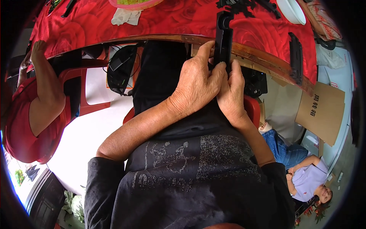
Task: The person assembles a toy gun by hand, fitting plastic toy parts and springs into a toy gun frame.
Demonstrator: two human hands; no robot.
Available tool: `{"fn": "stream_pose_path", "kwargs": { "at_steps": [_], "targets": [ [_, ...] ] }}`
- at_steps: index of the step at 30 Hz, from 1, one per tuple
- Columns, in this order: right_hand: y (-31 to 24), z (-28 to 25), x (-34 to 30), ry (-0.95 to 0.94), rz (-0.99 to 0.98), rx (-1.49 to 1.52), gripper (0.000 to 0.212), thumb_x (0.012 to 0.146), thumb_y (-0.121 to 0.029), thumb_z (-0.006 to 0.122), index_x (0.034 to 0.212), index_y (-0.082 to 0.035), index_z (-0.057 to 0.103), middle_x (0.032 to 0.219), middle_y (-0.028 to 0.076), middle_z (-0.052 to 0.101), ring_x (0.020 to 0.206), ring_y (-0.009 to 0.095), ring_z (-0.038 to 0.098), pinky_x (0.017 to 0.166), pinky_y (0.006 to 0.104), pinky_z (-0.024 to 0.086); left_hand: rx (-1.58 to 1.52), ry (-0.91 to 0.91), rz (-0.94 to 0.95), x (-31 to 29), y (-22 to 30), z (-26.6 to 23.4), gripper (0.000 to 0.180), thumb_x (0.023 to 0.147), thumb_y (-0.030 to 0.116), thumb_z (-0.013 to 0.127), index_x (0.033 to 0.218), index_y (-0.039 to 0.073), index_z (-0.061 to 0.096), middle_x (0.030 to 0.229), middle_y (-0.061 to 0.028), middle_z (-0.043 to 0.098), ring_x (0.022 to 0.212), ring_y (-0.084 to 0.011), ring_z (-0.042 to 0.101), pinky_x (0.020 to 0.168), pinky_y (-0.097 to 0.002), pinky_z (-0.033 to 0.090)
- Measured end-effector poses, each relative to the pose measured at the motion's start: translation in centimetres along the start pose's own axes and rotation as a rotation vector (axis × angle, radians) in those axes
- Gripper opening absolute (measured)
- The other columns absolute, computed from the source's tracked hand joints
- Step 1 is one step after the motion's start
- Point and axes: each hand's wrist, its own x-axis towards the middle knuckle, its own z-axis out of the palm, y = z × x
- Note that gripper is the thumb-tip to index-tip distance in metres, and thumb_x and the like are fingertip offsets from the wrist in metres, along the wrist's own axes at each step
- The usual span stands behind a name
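Note:
A long black plastic channel-shaped part (223, 42) stands up from my hands, over the table's front edge. Its far end has a rounded notch. My left hand (197, 82) grips its lower left side, with the index finger stretched along it and the thumb across its near end. From the right, my right hand (232, 91) closes on the same near end, its fingertips beside the left thumb. My fingers hide that end of the part. Off to the right, a similar black part (295, 57) lies at the table's edge.
A red rose-patterned cloth (167, 21) covers the table. On it are a pink basin (139, 5), white tissue (126, 17), a black heap of parts (238, 7) and a white bowl (291, 10). One person in red (38, 114) sits at left, another (309, 179) at right.

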Motion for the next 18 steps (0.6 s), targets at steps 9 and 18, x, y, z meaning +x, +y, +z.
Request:
{"fn": "stream_pose_path", "kwargs": {
  "at_steps": [9, 18],
  "targets": [
    [-0.6, 0.2, -0.2, -0.039, 0.139, 0.312, 0.039, 0.101, -0.007, 0.050, 0.136, 0.006, 0.038, 0.119, 0.018, 0.062, 0.107, 0.020, 0.064, 0.087, 0.0324, 0.053, -0.035, 0.092, 0.103, 1.0, -1.6, -0.3, 0.042, 0.088, 0.008, 0.063, 0.125, -0.009, 0.054, 0.097, -0.0267, 0.070, 0.085, -0.0339, 0.073, 0.072, -0.0379, 0.058],
    [0.6, -0.7, -0.1, 0.066, 0.500, 0.780, 0.052, 0.105, -0.047, 0.048, 0.137, -0.006, 0.050, 0.118, 0.003, 0.059, 0.107, 0.012, 0.054, 0.097, 0.0343, 0.045, -0.061, -0.190, -0.089, 0.7, -0.2, -1.8, 0.039, 0.093, 0.006, 0.062, 0.130, -0.005, 0.056, 0.110, -0.0171, 0.071, 0.103, -0.0176, 0.067, 0.091, -0.0297, 0.053]
  ]
}}
